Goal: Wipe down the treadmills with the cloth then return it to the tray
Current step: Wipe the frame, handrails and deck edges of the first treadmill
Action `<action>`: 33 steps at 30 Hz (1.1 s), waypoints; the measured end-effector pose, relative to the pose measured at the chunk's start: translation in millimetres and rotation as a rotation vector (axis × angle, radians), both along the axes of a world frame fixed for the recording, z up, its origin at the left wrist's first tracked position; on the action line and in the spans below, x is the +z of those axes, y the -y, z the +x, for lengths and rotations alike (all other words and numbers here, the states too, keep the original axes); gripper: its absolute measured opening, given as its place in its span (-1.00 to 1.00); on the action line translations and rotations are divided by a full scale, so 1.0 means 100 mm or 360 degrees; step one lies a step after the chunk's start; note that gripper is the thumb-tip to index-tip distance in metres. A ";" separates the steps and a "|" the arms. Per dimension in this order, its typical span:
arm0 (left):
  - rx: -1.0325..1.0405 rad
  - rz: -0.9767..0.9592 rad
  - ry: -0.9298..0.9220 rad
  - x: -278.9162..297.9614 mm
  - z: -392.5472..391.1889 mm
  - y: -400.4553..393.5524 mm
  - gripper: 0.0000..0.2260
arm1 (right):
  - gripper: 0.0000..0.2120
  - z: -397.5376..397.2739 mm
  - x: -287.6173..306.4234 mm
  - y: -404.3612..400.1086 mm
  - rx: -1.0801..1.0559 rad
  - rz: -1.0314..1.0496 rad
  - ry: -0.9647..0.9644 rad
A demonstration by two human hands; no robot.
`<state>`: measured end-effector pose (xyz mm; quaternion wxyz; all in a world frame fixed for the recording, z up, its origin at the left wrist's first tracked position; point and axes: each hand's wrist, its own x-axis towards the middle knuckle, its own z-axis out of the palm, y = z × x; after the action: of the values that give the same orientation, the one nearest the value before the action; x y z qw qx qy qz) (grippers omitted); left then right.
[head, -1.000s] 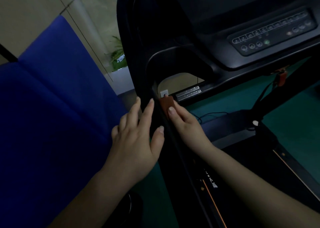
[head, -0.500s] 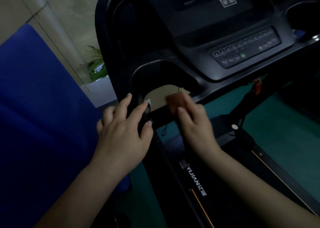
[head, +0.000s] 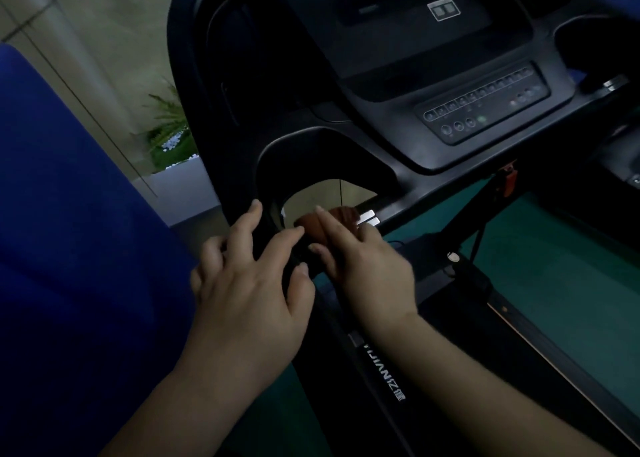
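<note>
A black treadmill (head: 381, 137) fills the middle and right of the view, with its button panel (head: 485, 106) at the upper right. My right hand (head: 363, 266) presses a small reddish-brown cloth (head: 332, 221) against the crossbar by the opening in the left handrail. Only the cloth's far edge shows beyond my fingers. My left hand (head: 249, 283) lies flat on the left handrail (head: 277, 228), fingers spread, holding nothing. No tray is in view.
A blue padded panel (head: 69, 248) stands close on the left. Behind it a potted plant (head: 169, 134) sits by the beige wall. Green floor (head: 554, 266) shows under the console. An orange safety clip (head: 509, 179) hangs below the panel.
My right hand has slid the cloth from the handrail's side onto the crossbar to the right. My left hand stayed on the rail. The view has tilted up toward the console.
</note>
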<state>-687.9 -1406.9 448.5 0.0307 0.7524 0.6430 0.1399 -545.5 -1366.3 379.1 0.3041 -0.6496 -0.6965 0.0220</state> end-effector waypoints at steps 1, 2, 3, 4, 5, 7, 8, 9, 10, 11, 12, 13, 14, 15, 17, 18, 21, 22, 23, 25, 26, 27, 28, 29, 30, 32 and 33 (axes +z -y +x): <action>-0.0007 0.0001 0.0009 0.00 0.00 0.00 -0.44 | -0.50 0.15 0.00 -0.07 -0.0085 -0.0007 0.0041; -0.0013 -0.0001 0.0020 0.00 -0.01 0.00 -0.44 | -0.52 0.32 0.03 -0.15 -0.0217 -0.0042 0.0027; -0.0016 -0.0006 0.0029 0.00 -0.01 0.00 -0.44 | -0.53 0.49 0.07 -0.21 -0.0360 -0.0100 0.0011; -0.0017 -0.0007 0.0041 -0.01 0.00 0.00 -0.44 | -0.53 0.60 0.10 -0.24 -0.0456 -0.0136 0.0029; -0.0018 -0.0002 0.0056 -0.01 0.00 0.00 -0.45 | -0.54 0.62 0.11 -0.25 -0.0474 -0.0156 0.0052; -0.0021 0.0006 0.0090 -0.01 0.01 -0.01 -0.46 | -0.54 0.41 0.13 -0.18 -0.0281 -0.0189 -0.0032; -0.0019 0.0005 0.0101 -0.01 0.01 -0.01 -0.45 | -0.53 0.23 0.12 -0.11 -0.0109 -0.0212 -0.0074; -0.0018 0.0006 0.0103 -0.01 0.01 -0.02 -0.45 | -0.52 0.07 0.09 -0.04 0.0066 -0.0223 -0.0087; -0.0019 0.0009 0.0095 -0.01 0.00 -0.01 -0.45 | -0.51 -0.03 0.08 0.00 0.0203 -0.0216 -0.0085; -0.0022 0.0009 0.0087 -0.01 0.00 -0.01 -0.45 | -0.51 -0.05 0.07 0.01 0.0265 -0.0197 -0.0065; -0.0024 0.0005 0.0083 -0.01 -0.01 -0.01 -0.44 | -0.51 0.02 0.08 -0.02 0.0247 -0.0189 -0.0053; -0.0025 0.0001 0.0086 -0.01 -0.01 -0.01 -0.45 | -0.52 0.15 0.09 -0.08 0.0169 -0.0210 -0.0067; -0.0027 0.0000 0.0093 -0.02 -0.01 -0.01 -0.46 | -0.53 0.31 0.10 -0.14 0.0053 -0.0235 -0.0127; -0.0029 0.0002 0.0102 -0.02 -0.01 -0.01 -0.46 | -0.55 0.46 0.12 -0.19 -0.0089 -0.0242 -0.0207; -0.0020 0.0002 0.0114 -0.03 -0.01 -0.01 -0.47 | -0.57 0.61 0.08 -0.25 -0.0218 -0.0213 -0.0339; -0.0016 -0.0002 0.0120 -0.03 0.00 -0.01 -0.47 | -0.56 0.56 0.07 -0.24 -0.0148 -0.0205 -0.0388; -0.0006 0.0004 0.0136 -0.02 0.00 -0.01 -0.46 | -0.56 0.10 0.06 -0.07 0.0320 -0.0292 -0.0309; -0.0006 0.0006 0.0122 -0.02 0.00 0.00 -0.46 | -0.55 0.00 0.05 -0.03 0.0410 -0.0299 -0.0265; -0.0009 0.0000 0.0106 -0.02 0.00 0.00 -0.46 | -0.55 -0.01 0.05 -0.03 0.0415 -0.0279 -0.0223; -0.0011 -0.0020 0.0094 -0.01 -0.01 -0.01 -0.46 | -0.55 0.19 0.08 -0.10 0.0268 -0.0254 -0.0230; -0.0011 -0.0022 0.0094 -0.01 -0.01 -0.01 -0.46 | -0.56 0.36 0.08 -0.16 0.0143 -0.0250 -0.0307; -0.0008 -0.0021 0.0100 -0.01 0.00 -0.01 -0.45 | -0.58 0.51 0.08 -0.21 -0.0013 -0.0237 -0.0376; -0.0001 -0.0018 0.0109 -0.01 0.00 -0.01 -0.45 | -0.60 0.62 0.07 -0.26 -0.0127 -0.0215 -0.0411; 0.0008 -0.0016 0.0117 -0.01 0.01 0.00 -0.45 | -0.60 0.65 0.04 -0.27 -0.0172 -0.0195 -0.0434; 0.0014 -0.0018 0.0120 -0.01 0.01 0.00 -0.45 | -0.60 0.59 0.03 -0.26 -0.0130 -0.0184 -0.0461; 0.0021 -0.0027 0.0112 -0.01 0.02 0.00 -0.46 | -0.59 0.28 0.04 -0.17 0.0119 -0.0211 -0.0399; 0.0026 -0.0025 0.0095 -0.01 0.02 0.00 -0.46 | -0.58 0.13 0.02 -0.11 0.0255 -0.0236 -0.0312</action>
<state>-686.0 -1406.4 447.8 0.0548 0.7422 0.6490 0.1576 -532.8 -1355.2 381.3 0.3191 -0.6072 -0.7097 0.1608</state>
